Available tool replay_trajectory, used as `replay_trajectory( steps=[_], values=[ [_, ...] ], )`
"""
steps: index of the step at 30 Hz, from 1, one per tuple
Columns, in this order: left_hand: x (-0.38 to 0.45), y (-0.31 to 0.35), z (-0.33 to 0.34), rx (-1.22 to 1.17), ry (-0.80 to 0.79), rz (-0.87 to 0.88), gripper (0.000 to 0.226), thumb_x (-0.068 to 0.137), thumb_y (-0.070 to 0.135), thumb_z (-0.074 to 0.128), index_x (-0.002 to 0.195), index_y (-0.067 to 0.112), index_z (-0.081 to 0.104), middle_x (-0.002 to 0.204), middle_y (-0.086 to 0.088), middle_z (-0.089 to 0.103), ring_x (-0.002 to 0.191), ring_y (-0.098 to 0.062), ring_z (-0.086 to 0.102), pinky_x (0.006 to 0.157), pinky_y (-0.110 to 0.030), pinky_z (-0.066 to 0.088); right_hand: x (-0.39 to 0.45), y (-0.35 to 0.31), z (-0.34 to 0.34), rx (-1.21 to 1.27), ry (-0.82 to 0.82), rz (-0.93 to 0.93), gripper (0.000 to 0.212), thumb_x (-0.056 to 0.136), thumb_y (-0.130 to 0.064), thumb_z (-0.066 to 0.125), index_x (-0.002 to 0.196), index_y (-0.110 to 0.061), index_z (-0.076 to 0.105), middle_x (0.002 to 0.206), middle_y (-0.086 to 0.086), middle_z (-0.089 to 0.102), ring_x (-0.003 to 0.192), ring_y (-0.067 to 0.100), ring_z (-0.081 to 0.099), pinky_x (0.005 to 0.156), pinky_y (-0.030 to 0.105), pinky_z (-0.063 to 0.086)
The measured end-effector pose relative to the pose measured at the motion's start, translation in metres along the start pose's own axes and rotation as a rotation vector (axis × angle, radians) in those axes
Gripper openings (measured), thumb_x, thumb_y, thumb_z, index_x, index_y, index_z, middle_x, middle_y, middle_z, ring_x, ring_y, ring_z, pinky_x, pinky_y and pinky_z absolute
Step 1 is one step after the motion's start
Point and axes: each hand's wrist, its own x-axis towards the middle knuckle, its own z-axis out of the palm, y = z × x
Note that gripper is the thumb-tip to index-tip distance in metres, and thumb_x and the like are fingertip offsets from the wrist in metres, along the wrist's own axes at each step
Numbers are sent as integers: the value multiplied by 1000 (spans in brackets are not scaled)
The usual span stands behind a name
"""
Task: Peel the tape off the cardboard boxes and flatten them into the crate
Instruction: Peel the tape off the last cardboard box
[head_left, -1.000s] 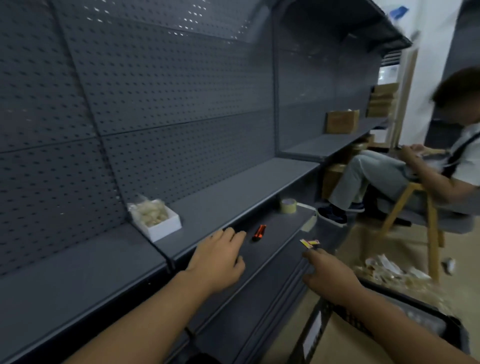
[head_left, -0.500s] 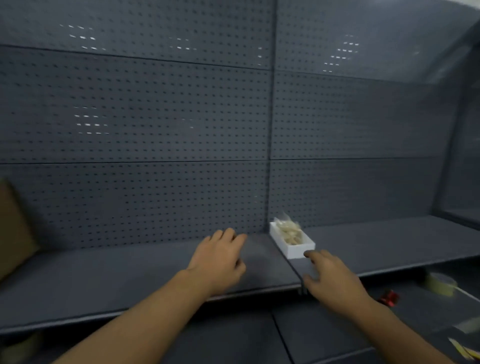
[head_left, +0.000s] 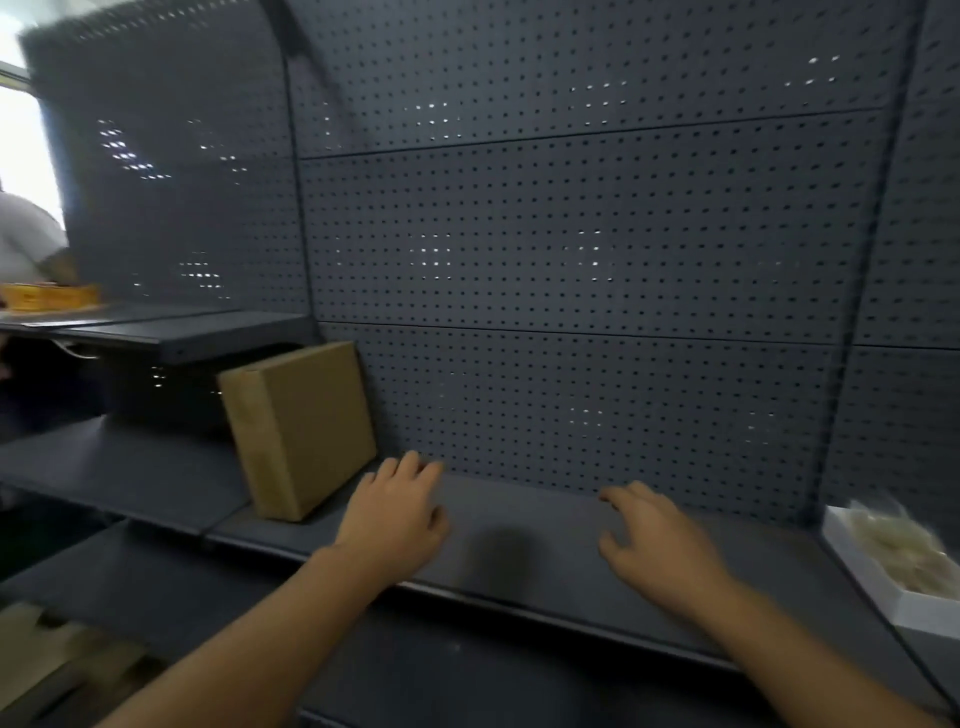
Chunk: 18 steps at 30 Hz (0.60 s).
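Both hands are over the grey metal shelf (head_left: 519, 545), palms down, holding nothing. The left hand (head_left: 395, 512) has its fingers extended and lightly spread, tips toward the pegboard back panel (head_left: 597, 260); whether the palm touches the shelf cannot be told. The right hand (head_left: 654, 545) has its fingers loosely bent and apart, grip empty, blurred at the edges.

The cardboard box (head_left: 301, 431) stands closed on the same shelf, just to the left of the left hand and a little farther back, not touching it. It is upright with a slight lean, its back edge near or against the pegboard. A strip of brownish tape (head_left: 254, 436) runs down its narrow front face. The contents are not visible.

Well to the right of the right hand, at the frame edge, sits a white open tray (head_left: 914, 608) holding a heap of pale crumpled material (head_left: 898, 545), too blurred to identify.

Far left of the left hand, on a higher shelf (head_left: 171, 332), lie flat yellow-orange packages (head_left: 47, 296), blurred. Behind them is part of another person (head_left: 26, 239) in a pale top.

Below and left of the left forearm, on a lower level, there are pale brown shapes (head_left: 31, 634), indistinct.
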Motion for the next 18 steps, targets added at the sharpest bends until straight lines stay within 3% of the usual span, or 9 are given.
replay_trajectory(
  steps=[4, 7, 13, 18],
  values=[
    [-10, -50, -3, -10, 45, -179, 52, 101, 41, 45, 149, 21, 40, 131, -4, 46, 116, -29, 46, 90, -39, 45, 38, -43, 24, 38, -12, -86, 49, 102, -39, 48, 148, -27, 46, 137, -9, 50, 123, 14, 50, 96, 34, 50],
    [-12, -83, -4, -34, 89, -329, 52, 99, 42, 50, 144, 18, 42, 130, -6, 43, 116, -32, 45, 85, -39, 44, 61, -74, 42, 70, -21, -119, 48, 102, -39, 48, 148, -26, 47, 137, -8, 50, 124, 15, 50, 95, 33, 50],
    [3, -145, 5, -296, 268, -703, 76, 97, 54, 57, 151, 12, 25, 151, -14, 25, 132, -42, 37, 103, -53, 43, 96, -127, 72, 114, -69, -159, 43, 102, -38, 46, 143, -27, 50, 130, -10, 51, 111, 12, 54, 87, 33, 53],
    [32, -186, 23, -612, 281, -922, 118, 84, 71, 67, 161, 9, 2, 164, -15, 12, 148, -43, 24, 117, -56, 31, 121, -147, 88, 145, -78, -151, 41, 103, -37, 46, 142, -25, 50, 125, -9, 50, 104, 11, 55, 83, 31, 53]
  ],
)
